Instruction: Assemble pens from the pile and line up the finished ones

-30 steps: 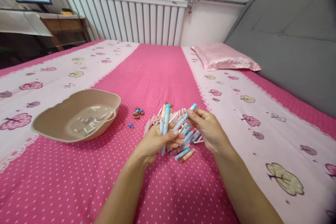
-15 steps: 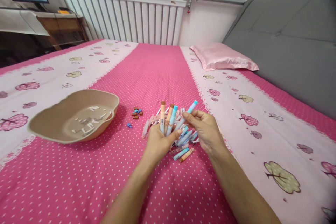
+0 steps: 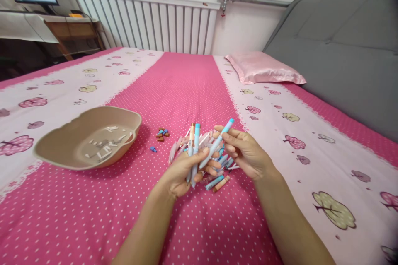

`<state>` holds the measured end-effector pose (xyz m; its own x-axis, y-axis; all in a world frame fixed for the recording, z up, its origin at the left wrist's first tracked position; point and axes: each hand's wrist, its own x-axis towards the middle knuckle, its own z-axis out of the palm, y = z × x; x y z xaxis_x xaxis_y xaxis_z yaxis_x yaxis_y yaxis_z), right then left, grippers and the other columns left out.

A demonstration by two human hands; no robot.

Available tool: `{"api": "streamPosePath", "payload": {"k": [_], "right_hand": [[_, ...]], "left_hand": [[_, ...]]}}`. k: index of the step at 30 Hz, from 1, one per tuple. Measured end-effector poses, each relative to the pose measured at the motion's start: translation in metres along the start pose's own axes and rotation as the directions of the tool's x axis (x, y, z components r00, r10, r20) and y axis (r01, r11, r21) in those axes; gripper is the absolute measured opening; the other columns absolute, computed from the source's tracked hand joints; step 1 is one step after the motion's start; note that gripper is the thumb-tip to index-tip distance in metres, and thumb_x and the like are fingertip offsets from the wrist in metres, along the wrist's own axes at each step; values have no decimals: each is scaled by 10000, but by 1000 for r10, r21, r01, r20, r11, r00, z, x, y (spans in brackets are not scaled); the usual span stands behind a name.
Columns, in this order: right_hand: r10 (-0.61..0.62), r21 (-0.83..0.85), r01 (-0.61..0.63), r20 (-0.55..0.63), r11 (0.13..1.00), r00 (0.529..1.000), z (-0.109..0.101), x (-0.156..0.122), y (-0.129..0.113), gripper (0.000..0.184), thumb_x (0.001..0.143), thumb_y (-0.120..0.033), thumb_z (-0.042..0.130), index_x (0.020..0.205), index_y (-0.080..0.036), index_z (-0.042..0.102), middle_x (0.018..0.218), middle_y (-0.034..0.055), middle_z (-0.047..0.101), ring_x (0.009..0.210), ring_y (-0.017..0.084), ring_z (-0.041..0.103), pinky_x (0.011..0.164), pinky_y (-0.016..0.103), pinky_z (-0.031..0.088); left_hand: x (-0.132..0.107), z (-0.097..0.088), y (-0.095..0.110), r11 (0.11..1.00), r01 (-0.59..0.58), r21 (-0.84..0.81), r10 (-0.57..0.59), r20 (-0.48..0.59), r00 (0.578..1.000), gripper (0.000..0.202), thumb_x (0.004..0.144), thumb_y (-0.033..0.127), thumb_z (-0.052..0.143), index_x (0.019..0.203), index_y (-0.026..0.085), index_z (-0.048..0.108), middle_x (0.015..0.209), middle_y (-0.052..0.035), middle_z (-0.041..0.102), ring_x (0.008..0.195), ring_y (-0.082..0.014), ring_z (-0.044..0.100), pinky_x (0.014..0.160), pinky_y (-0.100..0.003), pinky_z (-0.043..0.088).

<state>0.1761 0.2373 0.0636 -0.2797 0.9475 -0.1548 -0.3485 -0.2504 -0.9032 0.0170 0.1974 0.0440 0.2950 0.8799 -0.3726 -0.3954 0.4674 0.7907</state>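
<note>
My left hand [image 3: 182, 172] is closed round a small bunch of pens [image 3: 193, 149], blue and orange, held upright above the bed. My right hand [image 3: 245, 151] pinches one blue pen [image 3: 217, 141] that slants up to the right, its lower end touching the left hand's fingers. Beneath both hands lies a pile of several more pens [image 3: 217, 176] in pink, blue and orange on the pink dotted bedspread [image 3: 174, 87]. A few loose small caps [image 3: 161, 133], blue and brown, lie just left of the pile.
A beige shallow bowl [image 3: 77, 128] holding several small white pieces sits to the left on the bed. A pink pillow [image 3: 264, 72] lies at the far right by the grey headboard [image 3: 342, 49]. A white radiator [image 3: 149, 22] runs along the far wall.
My left hand has lowered and drawn back slightly with its bunch of pens. My right hand has lifted the blue pen a little and brought it against the left hand.
</note>
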Motion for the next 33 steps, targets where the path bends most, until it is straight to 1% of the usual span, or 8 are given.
{"api": "streamPosePath", "payload": {"k": [5,11,13,17,21,24,28,33], "right_hand": [[-40,-89,34,-70,995,997,2,-1,1,323,626,-268,772,922,-154,712,787,40,693,426,4,363,366,141,243],[13,-109,-20,-59,994,998,8,-5,2,409,590,-265,799,962,-133,693,707,23,677,413,6,367,393,144,299],[10,-103,-12,-23,995,1000,8,-5,3,421,601,-258,794,989,-138,683,729,24,680,417,3,365,398,144,301],[40,-35,-37,76,999,996,4,-3,3,381,670,-224,740,1035,-158,651,791,27,686,401,-10,307,385,143,261],[64,48,-70,111,996,992,3,-2,1,339,700,-186,699,1029,-175,618,810,20,683,402,-3,282,391,152,264],[44,3,-44,71,999,996,4,-4,2,289,707,-266,711,965,-169,623,733,2,658,406,11,308,379,161,254],[7,-128,0,58,992,998,8,-4,9,342,644,-377,768,859,-154,622,658,1,632,454,60,477,429,189,363],[15,-107,-14,7,994,1000,7,-1,12,344,569,-313,821,798,-136,635,712,30,671,609,127,617,583,243,485]], "left_hand": [[3,0,-3,952,-225,209,265,-189,946,332,608,373,781,779,104,687,518,23,586,351,-20,416,306,-130,280],[3,6,-6,919,-314,239,353,-142,925,359,445,207,858,738,127,666,630,4,665,524,-102,597,486,-187,465],[3,6,-7,922,-308,236,349,-154,924,318,479,228,847,706,126,649,549,27,619,443,-70,536,425,-167,416],[1,3,-6,957,-210,198,228,-68,971,287,627,354,766,664,109,620,479,28,558,330,-18,369,307,-141,257],[-1,2,-3,973,-169,160,170,5,985,302,661,382,735,659,111,602,532,7,588,342,-14,368,301,-135,248],[-1,2,-4,963,-180,201,184,-4,983,305,665,388,732,655,111,606,497,17,556,345,-19,369,304,-133,253],[1,0,-7,951,-187,248,199,-24,980,316,648,399,745,675,111,617,498,15,555,349,-23,379,312,-135,267],[2,-2,-8,951,-172,256,184,-24,983,315,654,397,745,656,113,607,496,9,563,336,-18,368,306,-128,264]]}}
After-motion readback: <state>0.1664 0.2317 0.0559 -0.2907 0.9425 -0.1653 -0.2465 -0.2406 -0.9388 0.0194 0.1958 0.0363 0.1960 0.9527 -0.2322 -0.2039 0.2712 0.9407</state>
